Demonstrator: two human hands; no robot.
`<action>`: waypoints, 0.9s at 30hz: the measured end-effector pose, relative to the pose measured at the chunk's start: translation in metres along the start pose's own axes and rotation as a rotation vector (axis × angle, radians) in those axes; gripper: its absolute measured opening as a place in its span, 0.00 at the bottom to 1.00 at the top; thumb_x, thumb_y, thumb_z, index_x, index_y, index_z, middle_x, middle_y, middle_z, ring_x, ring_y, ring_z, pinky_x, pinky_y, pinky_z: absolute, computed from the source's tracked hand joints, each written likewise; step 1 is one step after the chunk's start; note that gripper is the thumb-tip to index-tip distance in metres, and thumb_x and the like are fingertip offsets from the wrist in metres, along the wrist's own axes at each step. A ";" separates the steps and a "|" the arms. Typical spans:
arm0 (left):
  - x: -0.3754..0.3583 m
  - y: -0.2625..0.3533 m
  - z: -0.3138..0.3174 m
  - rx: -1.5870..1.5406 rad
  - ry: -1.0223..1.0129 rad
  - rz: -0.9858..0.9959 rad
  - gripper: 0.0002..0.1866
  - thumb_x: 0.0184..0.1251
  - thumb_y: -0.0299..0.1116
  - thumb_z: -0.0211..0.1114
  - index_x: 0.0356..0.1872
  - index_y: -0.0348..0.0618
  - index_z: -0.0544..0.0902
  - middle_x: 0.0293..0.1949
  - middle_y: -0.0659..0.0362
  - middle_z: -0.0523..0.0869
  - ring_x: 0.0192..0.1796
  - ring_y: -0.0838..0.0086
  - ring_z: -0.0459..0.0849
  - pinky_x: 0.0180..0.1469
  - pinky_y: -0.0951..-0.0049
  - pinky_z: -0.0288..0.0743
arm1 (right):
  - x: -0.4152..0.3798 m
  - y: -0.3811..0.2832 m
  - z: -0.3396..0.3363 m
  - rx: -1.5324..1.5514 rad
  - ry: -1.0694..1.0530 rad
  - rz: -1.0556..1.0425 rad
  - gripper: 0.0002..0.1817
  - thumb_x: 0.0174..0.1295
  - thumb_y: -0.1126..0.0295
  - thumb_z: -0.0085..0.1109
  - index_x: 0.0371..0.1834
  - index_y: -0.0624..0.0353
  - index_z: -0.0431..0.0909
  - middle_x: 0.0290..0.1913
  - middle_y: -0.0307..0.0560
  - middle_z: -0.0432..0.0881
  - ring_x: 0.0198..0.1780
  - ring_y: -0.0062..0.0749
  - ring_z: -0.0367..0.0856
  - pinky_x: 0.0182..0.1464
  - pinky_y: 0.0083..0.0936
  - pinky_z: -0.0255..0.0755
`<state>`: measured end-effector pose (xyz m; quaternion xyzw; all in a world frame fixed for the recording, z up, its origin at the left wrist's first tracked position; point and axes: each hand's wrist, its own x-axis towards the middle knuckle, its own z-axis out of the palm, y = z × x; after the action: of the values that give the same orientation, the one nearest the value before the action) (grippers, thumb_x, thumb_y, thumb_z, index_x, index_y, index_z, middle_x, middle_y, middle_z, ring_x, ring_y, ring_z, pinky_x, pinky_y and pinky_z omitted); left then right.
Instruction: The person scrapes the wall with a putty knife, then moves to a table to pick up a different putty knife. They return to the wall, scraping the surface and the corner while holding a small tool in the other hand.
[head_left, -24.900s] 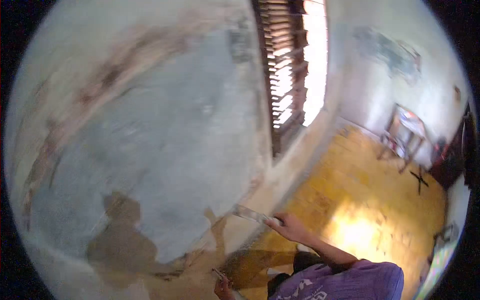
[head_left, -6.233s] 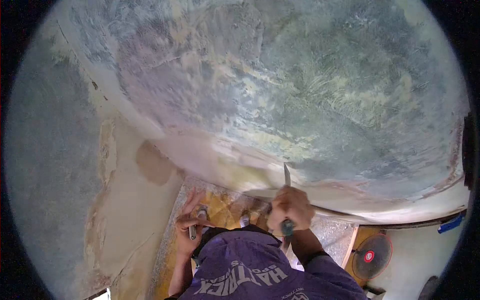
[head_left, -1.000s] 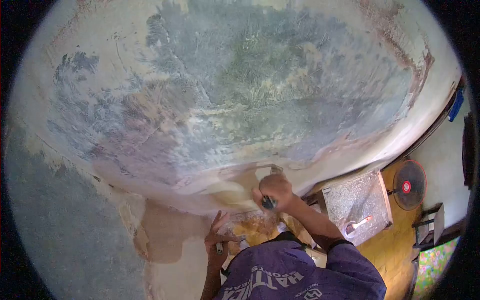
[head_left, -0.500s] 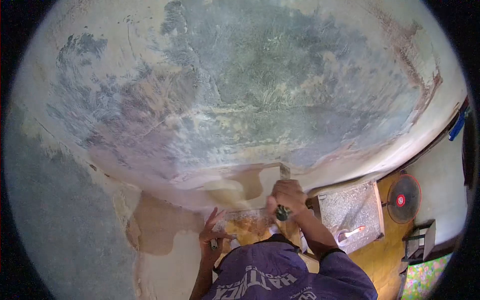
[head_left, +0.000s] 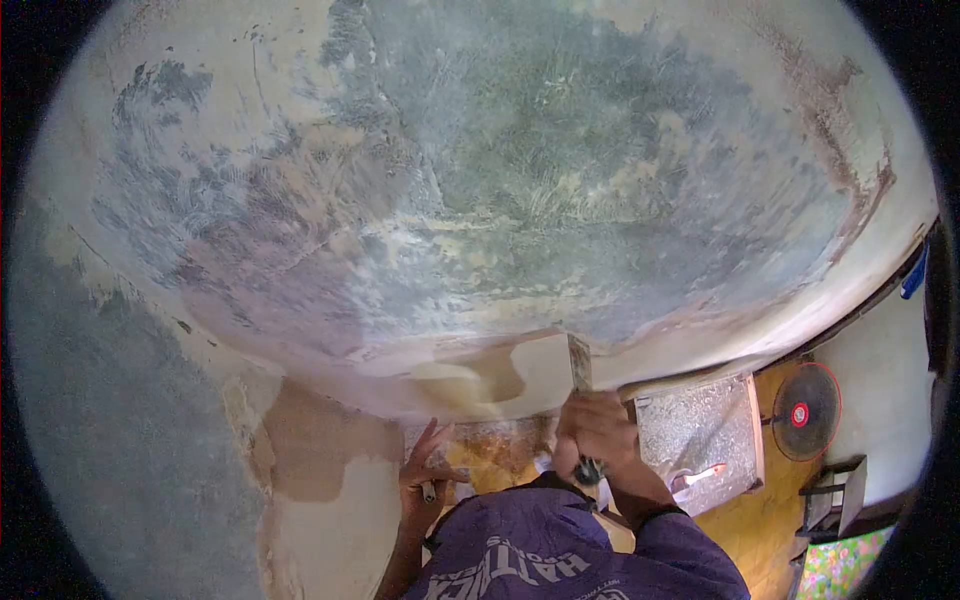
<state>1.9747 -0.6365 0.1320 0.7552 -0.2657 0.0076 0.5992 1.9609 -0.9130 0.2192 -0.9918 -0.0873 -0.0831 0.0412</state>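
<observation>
while the right hand fists the scraper, blade flat on the wall just right of the tan patch, the left hand below that patch pinches a small tool, other fingers spread.

Yellow floor with standing fan; speckled slab bearing scoop

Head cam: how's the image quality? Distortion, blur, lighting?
Head view: strong fisheye, black corners, wall bulging like a dome; soft motion blur on the right hand and scraper; left hand sharper; diffuse light, no glare; fan squeezed at the edge.
</observation>
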 end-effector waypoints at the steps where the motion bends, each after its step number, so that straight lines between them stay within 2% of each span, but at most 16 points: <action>1: -0.002 -0.005 0.000 0.009 -0.007 0.026 0.17 0.56 0.13 0.59 0.30 0.49 0.92 0.67 0.49 0.79 0.76 0.49 0.65 0.69 0.53 0.67 | 0.010 0.007 0.003 0.024 -0.041 -0.013 0.07 0.42 0.65 0.65 0.20 0.56 0.84 0.28 0.54 0.83 0.31 0.48 0.85 0.31 0.42 0.76; 2: -0.004 -0.015 -0.001 0.018 -0.018 0.051 0.20 0.53 0.13 0.58 0.31 0.51 0.93 0.67 0.50 0.79 0.77 0.50 0.64 0.67 0.56 0.69 | 0.021 0.014 0.005 0.049 -0.082 -0.025 0.07 0.44 0.65 0.64 0.20 0.57 0.84 0.30 0.54 0.85 0.32 0.49 0.86 0.31 0.42 0.78; 3: -0.004 -0.019 -0.001 0.026 -0.028 0.083 0.22 0.50 0.12 0.57 0.32 0.53 0.93 0.68 0.52 0.78 0.78 0.50 0.62 0.64 0.59 0.71 | 0.015 0.017 0.011 0.185 -0.003 -0.068 0.08 0.44 0.64 0.64 0.20 0.57 0.84 0.30 0.54 0.85 0.33 0.49 0.86 0.31 0.43 0.78; 4: -0.004 -0.019 0.001 -0.019 -0.017 0.062 0.22 0.50 0.12 0.57 0.32 0.54 0.93 0.68 0.52 0.78 0.78 0.50 0.62 0.65 0.58 0.71 | 0.009 0.018 0.011 0.318 0.080 -0.114 0.09 0.45 0.63 0.64 0.20 0.57 0.84 0.30 0.55 0.85 0.33 0.50 0.86 0.32 0.43 0.78; 7: -0.004 -0.018 0.003 -0.076 -0.001 0.032 0.22 0.50 0.12 0.57 0.31 0.54 0.93 0.68 0.51 0.78 0.79 0.50 0.61 0.68 0.54 0.69 | -0.001 0.002 0.001 0.044 -0.106 -0.048 0.10 0.44 0.62 0.64 0.18 0.57 0.81 0.25 0.54 0.82 0.30 0.51 0.84 0.30 0.43 0.76; 8: -0.005 -0.021 0.002 -0.043 -0.012 0.048 0.22 0.49 0.12 0.57 0.31 0.54 0.93 0.68 0.51 0.78 0.79 0.50 0.61 0.69 0.53 0.68 | 0.001 -0.004 -0.004 0.043 -0.080 0.043 0.09 0.43 0.63 0.64 0.17 0.56 0.80 0.24 0.51 0.82 0.28 0.50 0.84 0.29 0.40 0.76; 11: -0.005 -0.011 0.001 -0.020 -0.029 0.009 0.23 0.48 0.11 0.57 0.31 0.54 0.93 0.68 0.51 0.78 0.79 0.50 0.61 0.72 0.50 0.64 | 0.010 0.013 0.012 0.085 0.034 -0.131 0.08 0.47 0.64 0.63 0.17 0.54 0.80 0.25 0.49 0.83 0.29 0.48 0.85 0.31 0.40 0.77; 12: -0.002 -0.008 0.001 -0.026 -0.025 -0.014 0.23 0.48 0.11 0.56 0.31 0.54 0.93 0.68 0.51 0.78 0.78 0.50 0.61 0.73 0.50 0.62 | 0.011 0.017 0.011 0.139 0.001 -0.211 0.08 0.46 0.63 0.64 0.19 0.56 0.82 0.26 0.50 0.83 0.32 0.48 0.85 0.34 0.42 0.78; 14: -0.004 -0.009 0.000 -0.031 -0.039 -0.006 0.24 0.47 0.10 0.56 0.31 0.54 0.93 0.68 0.52 0.77 0.79 0.50 0.61 0.73 0.50 0.61 | 0.008 0.012 0.006 0.169 -0.029 -0.193 0.08 0.45 0.63 0.65 0.21 0.57 0.84 0.26 0.49 0.83 0.34 0.47 0.86 0.35 0.43 0.78; 15: -0.003 -0.011 0.000 -0.034 -0.040 0.002 0.24 0.47 0.10 0.56 0.31 0.54 0.93 0.68 0.52 0.77 0.79 0.49 0.60 0.74 0.50 0.61 | 0.004 0.003 -0.005 0.133 -0.016 -0.101 0.08 0.44 0.64 0.65 0.22 0.56 0.84 0.25 0.48 0.83 0.34 0.46 0.86 0.34 0.42 0.78; 16: -0.002 -0.013 0.001 -0.019 -0.024 0.010 0.20 0.51 0.12 0.58 0.30 0.52 0.93 0.68 0.49 0.77 0.77 0.49 0.63 0.73 0.50 0.62 | -0.002 -0.008 -0.017 0.102 -0.006 -0.006 0.07 0.44 0.65 0.65 0.23 0.56 0.84 0.24 0.47 0.83 0.34 0.45 0.86 0.33 0.41 0.79; 18: -0.006 -0.016 0.002 0.012 -0.004 0.020 0.14 0.58 0.16 0.62 0.27 0.47 0.92 0.68 0.44 0.76 0.74 0.49 0.69 0.71 0.51 0.66 | -0.002 -0.007 -0.005 0.259 0.200 -0.099 0.07 0.42 0.66 0.65 0.24 0.56 0.85 0.22 0.45 0.82 0.34 0.43 0.86 0.32 0.39 0.79; 20: -0.001 -0.004 0.001 -0.032 -0.036 0.012 0.20 0.51 0.12 0.58 0.30 0.52 0.93 0.68 0.50 0.77 0.77 0.50 0.64 0.74 0.51 0.62 | 0.018 0.017 0.041 0.621 0.608 -0.491 0.08 0.40 0.67 0.67 0.25 0.55 0.86 0.21 0.42 0.80 0.31 0.41 0.85 0.31 0.36 0.80; 22: -0.004 0.000 -0.003 -0.039 -0.054 0.004 0.23 0.49 0.11 0.57 0.31 0.54 0.93 0.69 0.53 0.78 0.78 0.51 0.61 0.75 0.51 0.60 | 0.000 0.004 0.004 0.278 0.243 -0.318 0.06 0.39 0.72 0.69 0.23 0.56 0.83 0.19 0.41 0.76 0.26 0.38 0.82 0.28 0.32 0.77; 25: -0.001 -0.009 0.000 -0.012 -0.044 0.029 0.23 0.51 0.11 0.57 0.31 0.54 0.93 0.68 0.53 0.78 0.78 0.51 0.61 0.75 0.51 0.59 | 0.013 0.002 0.025 0.699 0.855 -0.479 0.10 0.36 0.75 0.70 0.16 0.54 0.75 0.18 0.38 0.71 0.20 0.34 0.76 0.24 0.29 0.72; 27: -0.006 -0.011 0.000 0.006 -0.053 0.035 0.22 0.52 0.11 0.57 0.31 0.54 0.93 0.68 0.53 0.78 0.78 0.51 0.61 0.75 0.50 0.59 | 0.026 0.007 0.021 0.625 0.797 -0.304 0.11 0.36 0.73 0.70 0.15 0.53 0.74 0.18 0.38 0.72 0.20 0.33 0.77 0.25 0.30 0.74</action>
<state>1.9734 -0.6328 0.1203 0.7522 -0.2947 -0.0011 0.5894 1.9905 -0.9136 0.2021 -0.7997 -0.2284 -0.4290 0.3526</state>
